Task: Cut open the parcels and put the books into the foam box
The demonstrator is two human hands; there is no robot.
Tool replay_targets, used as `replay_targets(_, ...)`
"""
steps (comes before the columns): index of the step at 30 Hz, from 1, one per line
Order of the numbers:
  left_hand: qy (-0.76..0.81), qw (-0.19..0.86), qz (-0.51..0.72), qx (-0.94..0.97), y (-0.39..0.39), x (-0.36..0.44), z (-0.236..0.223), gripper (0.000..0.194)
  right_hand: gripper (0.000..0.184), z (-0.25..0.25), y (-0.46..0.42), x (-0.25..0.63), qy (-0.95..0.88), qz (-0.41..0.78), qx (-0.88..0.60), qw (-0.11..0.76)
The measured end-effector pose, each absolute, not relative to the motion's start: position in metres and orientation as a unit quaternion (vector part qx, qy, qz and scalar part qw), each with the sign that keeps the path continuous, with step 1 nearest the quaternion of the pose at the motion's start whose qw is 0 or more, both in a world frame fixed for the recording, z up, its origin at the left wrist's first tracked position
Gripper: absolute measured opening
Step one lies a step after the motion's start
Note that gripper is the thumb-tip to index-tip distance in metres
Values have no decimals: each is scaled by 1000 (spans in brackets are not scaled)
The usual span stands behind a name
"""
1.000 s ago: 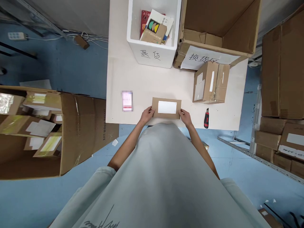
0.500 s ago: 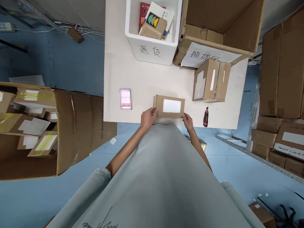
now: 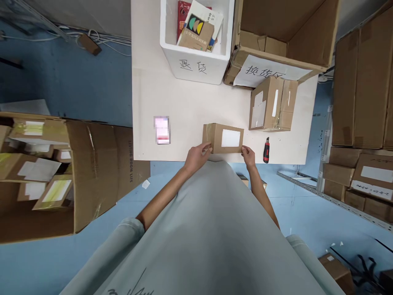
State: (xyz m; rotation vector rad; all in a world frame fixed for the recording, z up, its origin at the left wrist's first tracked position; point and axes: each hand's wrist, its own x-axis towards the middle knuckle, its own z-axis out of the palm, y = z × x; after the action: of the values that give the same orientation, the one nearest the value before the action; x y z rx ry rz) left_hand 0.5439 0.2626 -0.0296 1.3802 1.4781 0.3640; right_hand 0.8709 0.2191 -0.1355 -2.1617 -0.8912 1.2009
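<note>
A small brown cardboard box [image 3: 216,137] with a white label [image 3: 231,138] on its face is at the front edge of the table, tilted so its taped left end shows. My left hand [image 3: 198,157] grips its lower left corner between thumb and fingers. At the lower right corner, my right hand [image 3: 248,155] pinches the same box. To the right lies a red and black utility knife [image 3: 266,150], its blade end pointing away from me. A phone [image 3: 161,130] with a blurred, pinkish screen lies to the left.
A white foam bin [image 3: 196,67] with several books [image 3: 199,30] stands at the back, beside a large open carton [image 3: 310,49]. A taped box [image 3: 273,104] sits before that carton. Left of the table [image 3: 147,98] is a carton [image 3: 101,172] of parcels; boxes [image 3: 359,94] are stacked at right.
The small box has shifted slightly right and turned, showing more of its left end. Both hands have moved right with it.
</note>
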Motion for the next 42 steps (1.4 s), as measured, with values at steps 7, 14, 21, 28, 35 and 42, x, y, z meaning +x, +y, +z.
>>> replay_targets(7,687,511,129,500,267,508,-84,50,51,-121,238,826,-377,441,-784,220)
replay_targets(14,671,537,129,495,280,481,-105,49,41,-78,242,785,-442,363,-809,137)
replay_targets(21,662,551,77,503,302,431,-114,53,38,-28,235,734,-496,355,-783,123)
replay_targets(28,665,527,29,528,315,406,-123,47,30,-2,225,669,-553,355,-739,148)
replay_targets(35,652,539,24,534,314,406,-127,37,32,10,214,650,-579,359,-715,158)
replay_targets(42,631,586,84,501,304,429,-124,45,33,-19,224,729,-514,411,-730,181)
